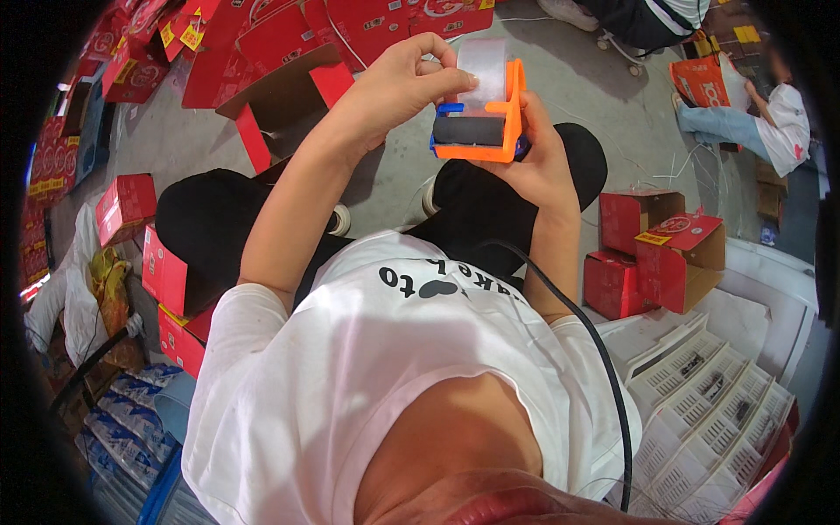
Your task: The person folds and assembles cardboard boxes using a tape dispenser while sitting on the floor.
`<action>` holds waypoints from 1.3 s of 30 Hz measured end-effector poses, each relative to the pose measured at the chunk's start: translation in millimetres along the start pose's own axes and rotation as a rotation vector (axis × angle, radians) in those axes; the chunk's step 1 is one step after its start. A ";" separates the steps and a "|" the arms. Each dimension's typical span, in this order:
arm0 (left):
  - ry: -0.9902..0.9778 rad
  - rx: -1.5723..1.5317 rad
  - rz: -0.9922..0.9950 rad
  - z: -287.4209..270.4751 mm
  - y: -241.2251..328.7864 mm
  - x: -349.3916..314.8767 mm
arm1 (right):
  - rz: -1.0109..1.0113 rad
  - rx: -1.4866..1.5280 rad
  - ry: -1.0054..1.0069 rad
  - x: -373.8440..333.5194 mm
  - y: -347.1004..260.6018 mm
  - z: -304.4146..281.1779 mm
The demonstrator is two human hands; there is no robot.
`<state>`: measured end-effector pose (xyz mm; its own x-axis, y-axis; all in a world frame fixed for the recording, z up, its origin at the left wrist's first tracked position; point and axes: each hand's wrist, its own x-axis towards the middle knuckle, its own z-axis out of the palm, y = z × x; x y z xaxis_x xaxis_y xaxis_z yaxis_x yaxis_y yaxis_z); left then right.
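An orange and blue tape dispenser (514,109) with a black roller (468,131) is raised in front of me, above my knees. My right hand (544,162) is wrapped round its right side and underside; some of those fingers are hidden. A wide roll of clear tape (483,66) sits in the dispenser's far end. My left hand (407,74) meets the roll from the left, thumb and fingers pinched at the tape's edge. Whether a loose tape end is between the fingertips is too small to make out.
Red cartons (289,114) lie ahead and to the left, some with flaps up. More red boxes (678,254) stand at my right, near white slotted trays (700,402). A black cable (599,341) runs down my right side. Another person (761,122) sits at the far right.
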<state>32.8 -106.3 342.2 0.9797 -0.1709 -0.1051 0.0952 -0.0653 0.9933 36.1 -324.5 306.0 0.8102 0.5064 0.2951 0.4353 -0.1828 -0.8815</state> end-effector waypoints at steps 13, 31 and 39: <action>-0.019 -0.119 -0.014 -2.0 -21.9 -5.8 | -0.088 -0.304 -0.003 -5.8 1.7 3.1; -0.354 -0.560 0.222 -11.6 -60.5 14.6 | 0.060 0.428 -0.195 -6.0 -6.1 4.5; 0.027 -0.478 0.039 -13.3 -48.5 -6.0 | -0.259 -0.326 -0.090 -3.7 5.7 9.8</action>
<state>24.7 -89.0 295.3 0.9878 -0.1381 -0.0719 0.1222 0.4016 0.9076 31.7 -319.2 296.3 0.6269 0.6394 0.4452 0.7328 -0.2898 -0.6157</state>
